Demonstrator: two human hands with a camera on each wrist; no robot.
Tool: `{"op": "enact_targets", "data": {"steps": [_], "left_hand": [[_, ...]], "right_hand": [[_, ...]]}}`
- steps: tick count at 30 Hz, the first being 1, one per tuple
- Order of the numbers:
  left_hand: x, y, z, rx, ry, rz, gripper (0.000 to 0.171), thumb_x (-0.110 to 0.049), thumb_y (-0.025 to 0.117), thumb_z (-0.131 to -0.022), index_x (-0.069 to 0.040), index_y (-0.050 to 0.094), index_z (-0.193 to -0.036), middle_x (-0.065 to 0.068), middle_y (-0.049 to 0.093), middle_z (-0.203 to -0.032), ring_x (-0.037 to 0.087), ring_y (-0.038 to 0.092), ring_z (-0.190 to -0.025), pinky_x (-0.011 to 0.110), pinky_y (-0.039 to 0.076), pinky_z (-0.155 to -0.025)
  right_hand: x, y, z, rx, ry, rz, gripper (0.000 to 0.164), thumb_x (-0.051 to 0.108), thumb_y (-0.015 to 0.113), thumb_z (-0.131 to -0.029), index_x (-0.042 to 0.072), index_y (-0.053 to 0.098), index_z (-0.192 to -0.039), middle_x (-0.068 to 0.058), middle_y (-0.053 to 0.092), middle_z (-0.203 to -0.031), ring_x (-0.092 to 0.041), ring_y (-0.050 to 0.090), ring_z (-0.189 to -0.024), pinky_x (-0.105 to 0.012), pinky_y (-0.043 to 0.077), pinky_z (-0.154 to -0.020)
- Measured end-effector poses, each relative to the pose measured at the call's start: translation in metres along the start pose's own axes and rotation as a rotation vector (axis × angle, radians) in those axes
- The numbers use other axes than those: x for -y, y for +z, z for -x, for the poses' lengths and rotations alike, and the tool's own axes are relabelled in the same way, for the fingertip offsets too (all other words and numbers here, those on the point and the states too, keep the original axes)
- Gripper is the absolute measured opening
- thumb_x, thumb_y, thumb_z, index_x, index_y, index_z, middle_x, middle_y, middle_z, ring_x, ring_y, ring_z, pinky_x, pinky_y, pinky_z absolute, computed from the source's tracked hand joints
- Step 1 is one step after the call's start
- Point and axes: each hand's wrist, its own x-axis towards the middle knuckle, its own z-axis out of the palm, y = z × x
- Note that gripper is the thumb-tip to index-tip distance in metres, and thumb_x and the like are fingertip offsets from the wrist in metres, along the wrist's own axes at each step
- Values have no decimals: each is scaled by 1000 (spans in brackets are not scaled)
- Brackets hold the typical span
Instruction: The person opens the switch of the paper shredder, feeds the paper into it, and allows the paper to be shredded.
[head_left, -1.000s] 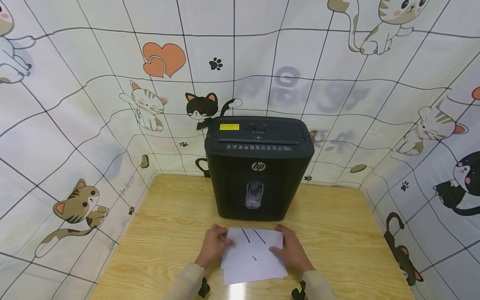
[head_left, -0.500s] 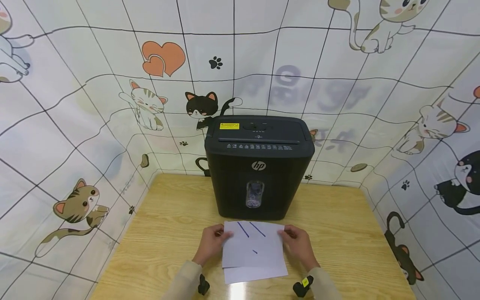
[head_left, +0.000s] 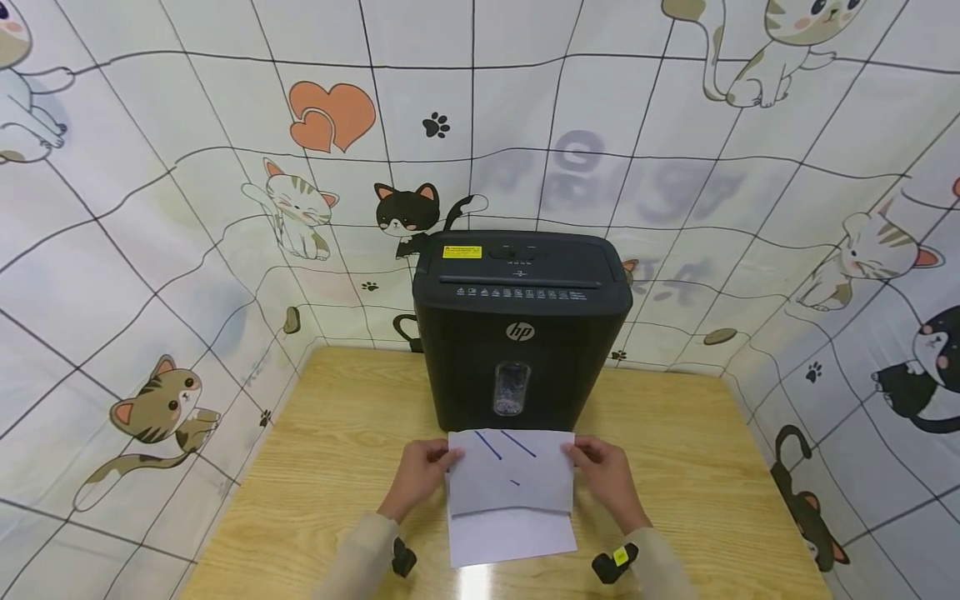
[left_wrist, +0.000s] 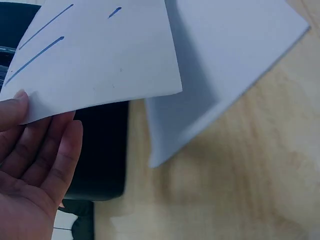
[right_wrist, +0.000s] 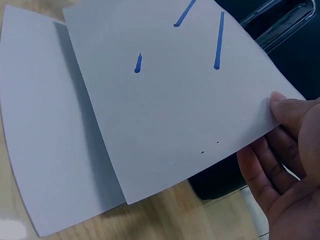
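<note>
A white sheet of paper with blue pen strokes is held up between both hands. My left hand pinches its left edge, thumb on top and fingers beneath, as the left wrist view shows. On the opposite edge my right hand pinches it the same way; its thumb presses the face in the right wrist view. Below the raised sheet more white paper lies on the table, partly covered. Just beyond the sheet's far edge stands a black hp paper shredder, its feed slot on top.
The wooden table carries the shredder near its back edge. Behind it hangs a white gridded curtain printed with cartoon cats, with more of it at both sides. A small window in the shredder's front shows shreds inside.
Both hands have moved away from the body toward the shredder and spread apart slightly. The marked sheet has lifted off the paper beneath, exposing more of it.
</note>
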Motion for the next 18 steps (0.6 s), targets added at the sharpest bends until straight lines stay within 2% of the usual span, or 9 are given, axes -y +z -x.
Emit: {"op": "enact_targets", "data": {"steps": [6,13,18], "left_hand": [[-14,-7,-6,9,-15,13,10,-30,69,-85,-20,69,-82,-5,65,-68,5,54,-60,21,44,-55],[-30,-17,-12,28,7,-20,11,-33,67,-86,-23,68,-80,-8,66,-74,9,56,-65,22,47,-58],[-43,-26,-17,23,29,-9,9,-30,68,-87,-22,69,-82,-7,69,-79,12,62,-68,24,51,-61]], "right_hand": [[13,-9,-1,-11,-31,22,25,38,70,-83,17,71,-95,-2,69,-93,-15,60,-83,-23,50,-70],[34,-21,0,-8,-67,40,26,39,68,-84,16,70,-95,-3,69,-93,-17,60,-84,-25,49,-71],[48,-30,0,-5,-86,57,34,48,67,-82,18,70,-97,-2,69,-95,-17,59,-85,-26,49,-72]]}}
